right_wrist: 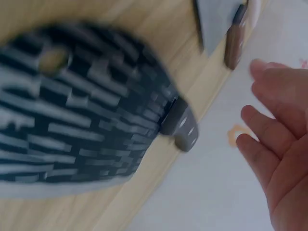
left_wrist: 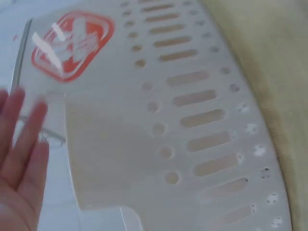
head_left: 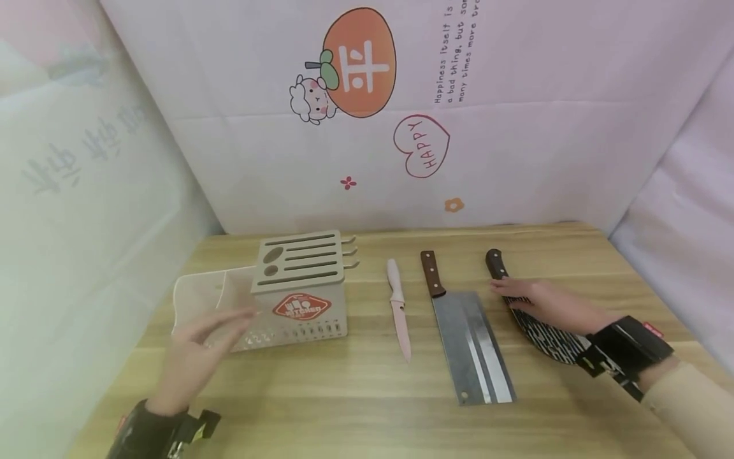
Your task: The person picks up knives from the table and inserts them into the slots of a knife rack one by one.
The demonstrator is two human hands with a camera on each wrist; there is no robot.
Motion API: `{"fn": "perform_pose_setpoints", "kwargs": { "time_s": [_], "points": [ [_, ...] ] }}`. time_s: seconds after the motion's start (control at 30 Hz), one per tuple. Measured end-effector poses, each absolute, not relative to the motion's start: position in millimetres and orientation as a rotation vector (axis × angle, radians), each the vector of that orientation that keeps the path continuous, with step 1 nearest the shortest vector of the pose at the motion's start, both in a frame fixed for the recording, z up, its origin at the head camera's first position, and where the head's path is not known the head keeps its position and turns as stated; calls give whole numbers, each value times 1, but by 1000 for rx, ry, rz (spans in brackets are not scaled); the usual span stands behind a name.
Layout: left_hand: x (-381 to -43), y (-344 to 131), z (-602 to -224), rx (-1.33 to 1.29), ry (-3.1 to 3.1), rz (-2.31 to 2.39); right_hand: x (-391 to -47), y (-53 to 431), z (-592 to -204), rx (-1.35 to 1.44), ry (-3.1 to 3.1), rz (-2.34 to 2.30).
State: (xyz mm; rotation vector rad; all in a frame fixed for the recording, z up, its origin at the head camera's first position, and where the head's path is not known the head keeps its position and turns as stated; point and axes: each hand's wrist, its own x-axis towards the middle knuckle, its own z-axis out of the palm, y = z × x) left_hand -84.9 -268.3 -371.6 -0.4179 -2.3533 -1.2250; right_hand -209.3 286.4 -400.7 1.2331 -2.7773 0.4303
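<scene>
Beside a cream plastic knife holder with a slotted top is my left hand, its fingers extended in front of the lower compartment. The left wrist view shows that hand with fingers spread and nothing in them, near the holder's perforated wall. Over a broad knife with a black-and-silver patterned blade hovers my right hand, fingers loosely extended near its dark riveted handle. In the right wrist view this hand appears empty, apart from the knife handle.
A cleaver with a brown wooden handle lies left of the patterned knife. Further left is a small pink knife with a pale handle. Hooks stick out from the holder's right side. Printed cloth stands behind the wooden table.
</scene>
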Motion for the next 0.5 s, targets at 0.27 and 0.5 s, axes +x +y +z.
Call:
{"fn": "perform_pose_setpoints", "kwargs": {
  "time_s": [0.27,0.5],
  "points": [
    [-103,-269,-356,-130,-2502,-1484,-231,300,-392,884,-3016,372],
    [-113,-256,-349,-147,-2608,-1480,-261,288,-391,536,-3193,392]
  ]
}}
